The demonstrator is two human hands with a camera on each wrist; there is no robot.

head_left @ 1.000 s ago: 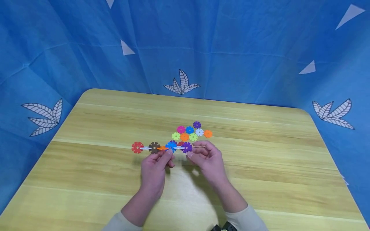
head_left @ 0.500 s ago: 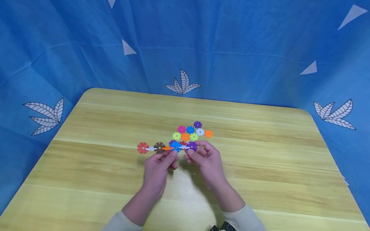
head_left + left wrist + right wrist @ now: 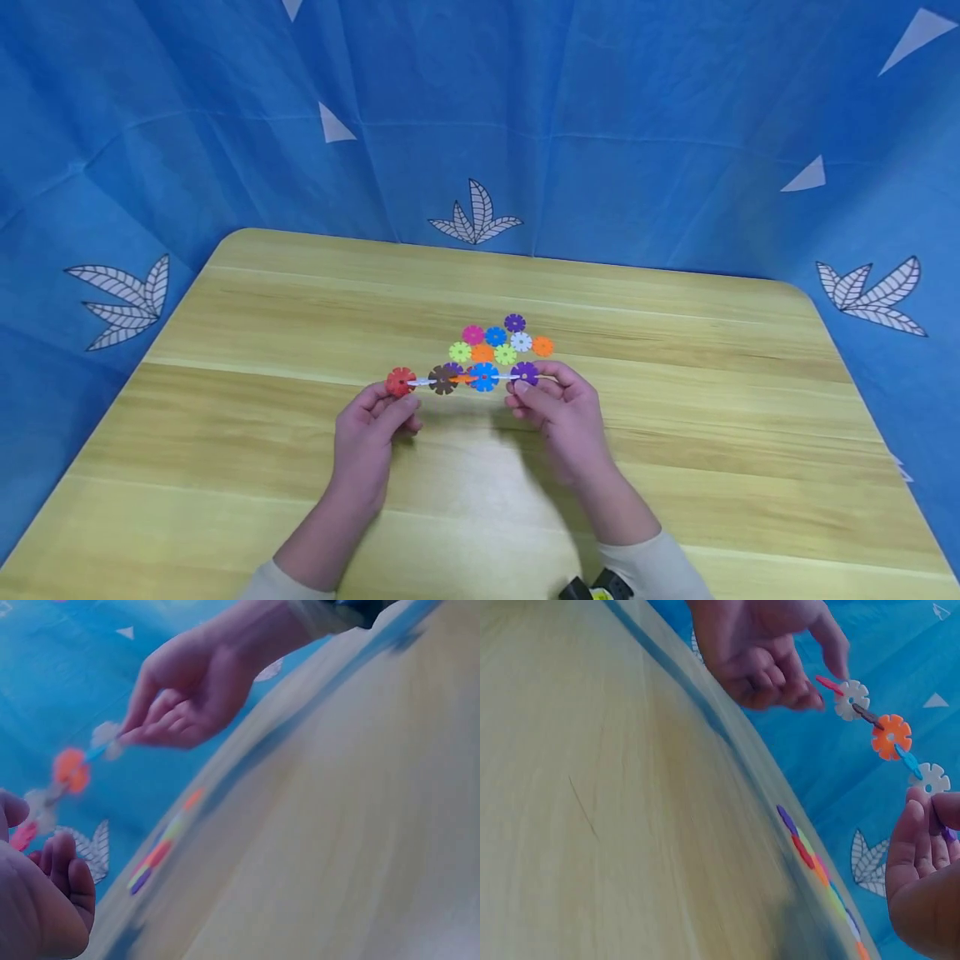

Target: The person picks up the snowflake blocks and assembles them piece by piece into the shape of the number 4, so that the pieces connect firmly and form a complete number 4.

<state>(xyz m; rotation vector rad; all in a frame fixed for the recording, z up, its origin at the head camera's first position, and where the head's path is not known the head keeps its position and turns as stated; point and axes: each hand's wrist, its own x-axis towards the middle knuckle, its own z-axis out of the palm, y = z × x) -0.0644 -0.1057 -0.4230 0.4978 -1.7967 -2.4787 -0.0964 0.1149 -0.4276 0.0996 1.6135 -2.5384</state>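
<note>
A chain of slotted plastic discs hangs above the table: red (image 3: 401,382), white (image 3: 852,700), brown (image 3: 443,380), orange (image 3: 892,737), blue (image 3: 484,377), white (image 3: 930,780) and purple (image 3: 524,373), each slotted into its neighbour. My right hand (image 3: 564,417) pinches the purple disc at the right end between thumb and fingers. At the other end my left hand (image 3: 369,437) is around the red disc, thumb and fingers apart on either side of it. The right wrist view shows the red disc edge-on in that gap.
Behind the chain, several loose discs lie flat on the wooden table (image 3: 712,400), among them pink (image 3: 472,334), lime (image 3: 506,354), purple (image 3: 514,322) and orange (image 3: 543,346). A blue curtain (image 3: 480,100) with printed leaves stands along the table's back edge.
My left hand has let go of the chain's middle near the blue disc and moved left to the red end. The chain and my right hand have shifted right.
</note>
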